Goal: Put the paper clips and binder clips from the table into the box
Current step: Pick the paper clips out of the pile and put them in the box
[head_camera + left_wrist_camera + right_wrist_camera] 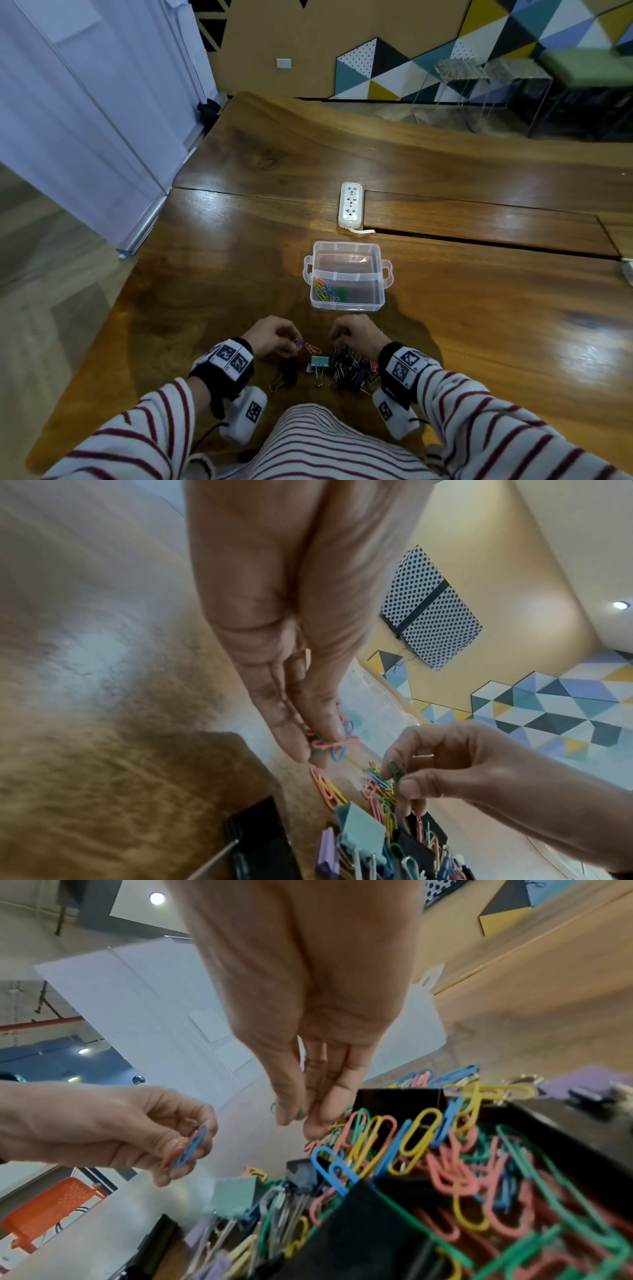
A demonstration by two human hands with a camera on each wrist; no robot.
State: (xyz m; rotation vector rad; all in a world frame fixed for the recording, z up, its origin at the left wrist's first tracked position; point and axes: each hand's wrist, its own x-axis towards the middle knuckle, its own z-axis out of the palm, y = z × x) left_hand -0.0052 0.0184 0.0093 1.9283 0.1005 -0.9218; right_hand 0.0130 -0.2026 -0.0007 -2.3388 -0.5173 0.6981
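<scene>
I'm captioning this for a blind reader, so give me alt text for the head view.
Two hands, left hand and right hand, pick coloured paper clips from a clip pile on a wooden table, near a clear box.

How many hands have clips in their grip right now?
2. The left hand pinches a few coloured paper clips, left of the pile; the right hand pinches a green paper clip over it. Fingers may hide more.

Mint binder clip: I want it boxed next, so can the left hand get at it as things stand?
Probably yes, once emptied: the mint binder clip lies bare just beside the left hand, but that hand is pinching paper clips.
</scene>
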